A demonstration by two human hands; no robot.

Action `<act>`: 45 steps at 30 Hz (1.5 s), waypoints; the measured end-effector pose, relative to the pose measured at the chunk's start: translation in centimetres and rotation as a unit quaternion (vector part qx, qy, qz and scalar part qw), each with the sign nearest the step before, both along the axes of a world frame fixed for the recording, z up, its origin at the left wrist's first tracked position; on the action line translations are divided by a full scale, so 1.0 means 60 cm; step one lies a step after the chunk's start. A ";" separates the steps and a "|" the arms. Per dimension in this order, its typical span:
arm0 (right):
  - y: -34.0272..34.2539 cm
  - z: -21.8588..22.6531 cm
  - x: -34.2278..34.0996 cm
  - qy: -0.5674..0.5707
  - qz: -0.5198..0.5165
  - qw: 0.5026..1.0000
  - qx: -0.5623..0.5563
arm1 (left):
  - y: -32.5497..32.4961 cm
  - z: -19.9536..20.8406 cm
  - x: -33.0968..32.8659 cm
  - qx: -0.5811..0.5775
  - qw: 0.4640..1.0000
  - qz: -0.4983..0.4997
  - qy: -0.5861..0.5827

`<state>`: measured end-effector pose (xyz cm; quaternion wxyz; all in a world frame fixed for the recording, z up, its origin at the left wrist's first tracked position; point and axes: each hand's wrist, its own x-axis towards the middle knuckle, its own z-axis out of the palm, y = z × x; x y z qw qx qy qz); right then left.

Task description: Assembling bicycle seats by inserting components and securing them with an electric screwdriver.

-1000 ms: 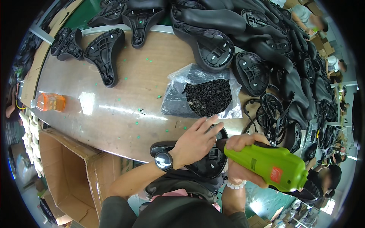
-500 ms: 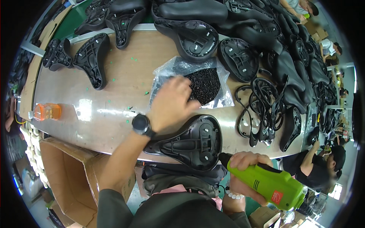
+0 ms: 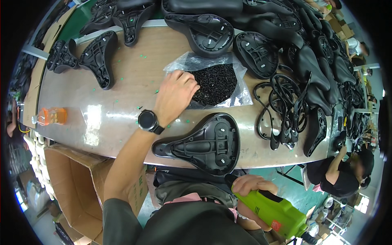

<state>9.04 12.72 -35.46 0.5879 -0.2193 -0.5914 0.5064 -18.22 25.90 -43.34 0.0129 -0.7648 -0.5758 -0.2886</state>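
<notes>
Holds lime-green power driver (image 3: pixel 271 209) in wrapped right hand (image 3: pixel 255 185), beside black plastic saddle (image 3: pixel 200 148), underside-up on brown tabletop (image 3: pixel 73 93), presumably to bare ribs. Curls left hand (image 3: pixel 175 94) at black screws (image 3: pixel 216 83); cannot tell if pinching any.

- pwr drvr (image 3: pixel 281 212): grn, blk nose twd seat, off table's (image 3: pixel 134 77) near edge
- seat (image 3: pixel 204 150): blk, underside up, at near edge, nose twd L edge
- scrws (image 3: pixel 216 85): blk, loose pile in/on clr bag (image 3: pixel 244 96), farther in

One saddle (image 3: pixel 206 147) is counted directly below one plastic bag (image 3: pixel 244 94), one bottle (image 3: pixel 53 116) to its left, one power tool (image 3: pixel 271 209) lower right.
</notes>
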 end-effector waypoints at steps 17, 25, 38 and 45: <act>0.016 0.063 -0.022 -0.054 -0.023 0.998 0.030 | -0.159 0.027 0.088 -0.087 0.966 -0.218 -0.106; 0.052 0.052 -0.064 0.038 -0.023 0.999 0.033 | -0.177 0.032 0.096 -0.044 0.955 -0.250 -0.156; 0.073 0.033 -0.105 0.056 0.036 0.997 0.031 | -0.064 0.038 -0.008 -0.129 0.979 -0.118 -0.101; 0.100 0.028 -0.144 0.046 0.069 0.996 0.015 | 0.018 -0.036 -0.028 -0.043 0.998 0.020 0.047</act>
